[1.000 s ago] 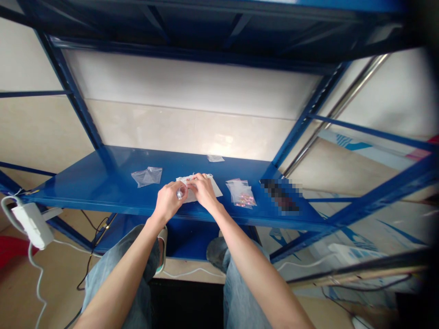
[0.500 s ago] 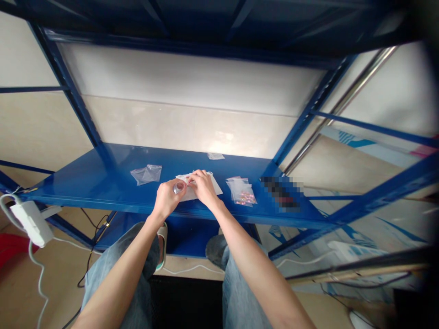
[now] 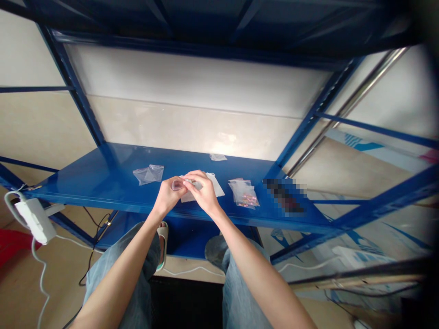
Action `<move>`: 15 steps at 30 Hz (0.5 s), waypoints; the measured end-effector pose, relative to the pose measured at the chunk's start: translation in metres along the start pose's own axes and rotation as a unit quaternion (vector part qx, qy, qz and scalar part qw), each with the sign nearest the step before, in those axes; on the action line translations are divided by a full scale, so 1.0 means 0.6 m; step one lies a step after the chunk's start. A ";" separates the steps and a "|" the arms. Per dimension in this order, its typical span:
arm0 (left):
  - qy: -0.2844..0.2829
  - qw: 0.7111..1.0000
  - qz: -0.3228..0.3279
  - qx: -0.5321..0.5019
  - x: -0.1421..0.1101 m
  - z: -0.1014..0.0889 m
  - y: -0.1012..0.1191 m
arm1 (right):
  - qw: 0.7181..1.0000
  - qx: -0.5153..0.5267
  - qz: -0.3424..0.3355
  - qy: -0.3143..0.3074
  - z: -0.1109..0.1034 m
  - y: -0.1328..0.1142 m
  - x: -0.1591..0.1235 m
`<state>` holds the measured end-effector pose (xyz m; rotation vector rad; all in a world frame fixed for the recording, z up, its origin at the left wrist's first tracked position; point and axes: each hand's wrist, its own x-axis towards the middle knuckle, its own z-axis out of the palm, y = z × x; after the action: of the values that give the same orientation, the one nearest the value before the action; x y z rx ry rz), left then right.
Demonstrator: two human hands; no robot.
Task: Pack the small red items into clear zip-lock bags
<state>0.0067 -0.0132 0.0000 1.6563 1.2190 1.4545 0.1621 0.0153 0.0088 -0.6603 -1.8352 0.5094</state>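
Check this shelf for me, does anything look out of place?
Yes, a white power adapter seems to hang by its cord off the end of the blue shelf, not resting on anything. Also, past the plastic bags, a pixelated patch hides whatever lies there.

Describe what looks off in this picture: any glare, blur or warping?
In the head view, light glares off the pale wall and the glossy blue shelf; a patch on the shelf is pixelated; the right edge darkens into blur; the wide lens bends the rack's straight lines.
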 end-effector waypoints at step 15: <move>-0.026 0.928 -0.138 -0.346 -0.002 -0.008 0.013 | 0.955 -0.272 0.048 -0.112 0.000 0.105 -0.002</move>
<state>0.0037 -0.0180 0.0072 0.9917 0.7353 1.4222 0.1748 0.0618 -0.0315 -1.1018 -2.1880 0.1336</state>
